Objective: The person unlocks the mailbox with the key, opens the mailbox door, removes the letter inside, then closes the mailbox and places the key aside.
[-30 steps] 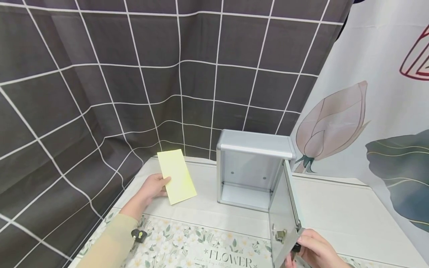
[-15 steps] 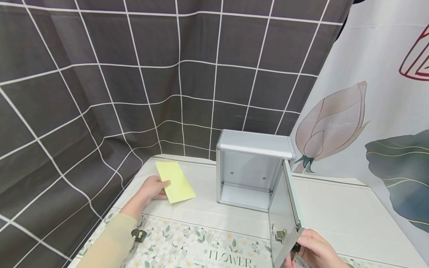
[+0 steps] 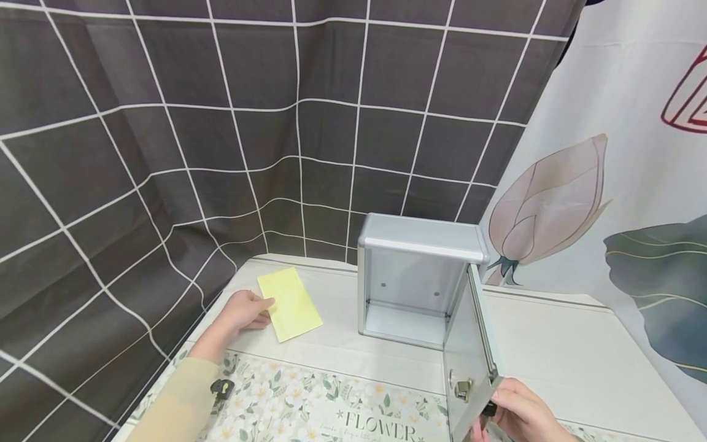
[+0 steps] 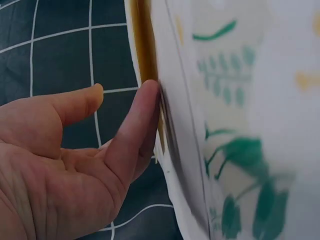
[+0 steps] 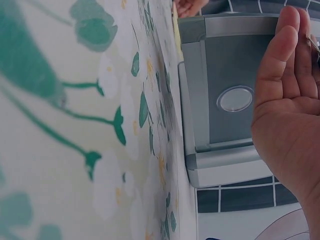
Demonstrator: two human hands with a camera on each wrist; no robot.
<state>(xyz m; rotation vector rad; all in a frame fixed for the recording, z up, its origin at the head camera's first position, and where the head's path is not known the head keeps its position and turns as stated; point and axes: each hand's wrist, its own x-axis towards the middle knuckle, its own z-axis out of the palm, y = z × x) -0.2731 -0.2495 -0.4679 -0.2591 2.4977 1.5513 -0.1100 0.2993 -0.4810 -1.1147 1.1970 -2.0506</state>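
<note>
A yellow rectangular sheet or envelope (image 3: pixel 291 305) lies on the table at left. My left hand (image 3: pixel 247 309) is at its left edge. In the left wrist view, the left hand (image 4: pixel 85 150) has its thumb apart from the fingers, and the fingertips reach the table beside the yellow edge (image 4: pixel 144 45). A silver-grey metal box (image 3: pixel 420 239) stands upright at centre right, its door (image 3: pixel 469 362) swung out towards me. A metal lock (image 3: pixel 463 388) sits on the door's inner face. My right hand (image 3: pixel 521 408) pinches a black-headed key (image 3: pixel 488 409) at the door's outer side, partly hidden.
The table (image 3: pixel 331 362) has a white cover with a floral printed band (image 3: pixel 309 399). Behind it hangs a dark grid-patterned curtain (image 3: pixel 326 135). A white curtain with a flower print (image 3: pixel 547 202) hangs at right.
The yellow sheet, tilted up in my left hand a second ago, has been lowered flat on the table. The left thumb has come away from it. My right hand and the door stay put.
</note>
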